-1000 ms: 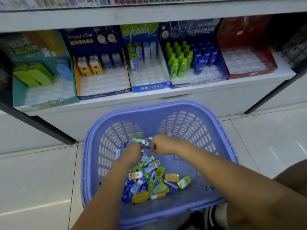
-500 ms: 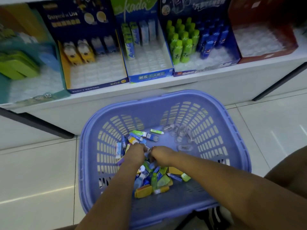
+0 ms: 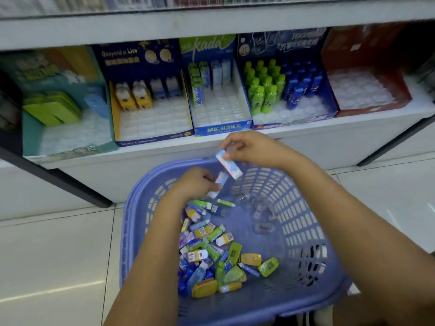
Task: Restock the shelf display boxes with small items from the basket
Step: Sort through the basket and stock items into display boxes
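Observation:
A purple plastic basket (image 3: 131, 222) sits on the floor with a heap of small colourful erasers (image 3: 211, 250) inside. My right hand (image 3: 249, 147) is raised above the basket's far rim and pinches a light blue and white eraser (image 3: 229, 164). My left hand (image 3: 195, 183) is lower, just inside the basket, and grips a second light blue eraser (image 3: 218, 184). On the shelf behind stands the blue kada display box (image 3: 221, 128), with a few green and light blue erasers at its back and open slots in front.
Other display boxes line the shelf: a teal one (image 3: 70, 149) at left, a navy and yellow one (image 3: 153, 137), one with green and blue bottle-shaped items (image 3: 294, 121), and a red one (image 3: 372, 109). Several clear plastic pieces (image 3: 263, 228) lie in the basket. Pale floor tiles surround it.
Both hands have come up out of the eraser heap, each holding a light blue eraser. The right hand has risen further, toward the shelf. The view has tilted up.

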A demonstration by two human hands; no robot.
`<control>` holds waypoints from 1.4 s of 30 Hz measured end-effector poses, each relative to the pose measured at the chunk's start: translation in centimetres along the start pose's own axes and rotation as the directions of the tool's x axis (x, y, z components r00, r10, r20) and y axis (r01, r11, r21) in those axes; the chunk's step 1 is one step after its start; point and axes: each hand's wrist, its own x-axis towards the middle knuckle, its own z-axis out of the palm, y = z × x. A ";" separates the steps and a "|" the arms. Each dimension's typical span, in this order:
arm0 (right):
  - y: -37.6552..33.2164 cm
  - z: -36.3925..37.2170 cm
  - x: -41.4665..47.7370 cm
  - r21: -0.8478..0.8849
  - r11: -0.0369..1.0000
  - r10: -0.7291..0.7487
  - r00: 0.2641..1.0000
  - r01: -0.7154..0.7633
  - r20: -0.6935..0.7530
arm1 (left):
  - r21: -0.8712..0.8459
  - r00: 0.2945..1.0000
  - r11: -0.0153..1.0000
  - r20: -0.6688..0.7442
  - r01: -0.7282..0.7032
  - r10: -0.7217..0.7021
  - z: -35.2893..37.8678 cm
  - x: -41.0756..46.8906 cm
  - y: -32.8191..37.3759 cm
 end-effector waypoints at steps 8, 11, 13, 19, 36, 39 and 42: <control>-4.3 -6.6 2.7 -0.090 0.972 -0.224 0.745 0.217 -0.628 | -0.563 0.974 0.797 -0.177 -0.217 0.140 -4.4 -3.7 5.0; -4.6 -8.0 6.4 -0.275 0.955 -0.264 0.729 0.108 -0.631 | -0.632 0.962 0.735 -0.248 -0.247 0.110 -4.8 -3.9 5.3; -4.6 -8.7 8.6 -0.393 0.919 -0.267 0.772 0.024 -0.577 | -0.650 0.955 0.714 -0.282 -0.260 0.091 -4.8 -3.8 5.3; -4.1 -9.8 11.3 -0.459 0.888 -0.240 0.839 -0.013 -0.489 | -0.644 0.935 0.697 -0.338 -0.314 0.110 -5.0 -3.2 5.3; -4.6 -7.8 10.3 -0.870 0.400 -0.232 0.887 -0.288 -0.400 | -0.680 0.913 0.641 -0.400 -0.356 0.082 -4.4 -2.8 6.6; -5.4 -6.5 7.9 -0.747 0.637 -0.320 0.817 -0.188 -0.479 | -0.673 0.892 0.636 -0.448 -0.377 0.055 -4.2 -2.9 6.8; -6.4 -4.6 3.4 -0.105 0.983 -0.181 0.887 0.150 -0.425 | -0.633 0.856 0.652 -0.514 -0.418 0.050 -4.1 -2.9 6.9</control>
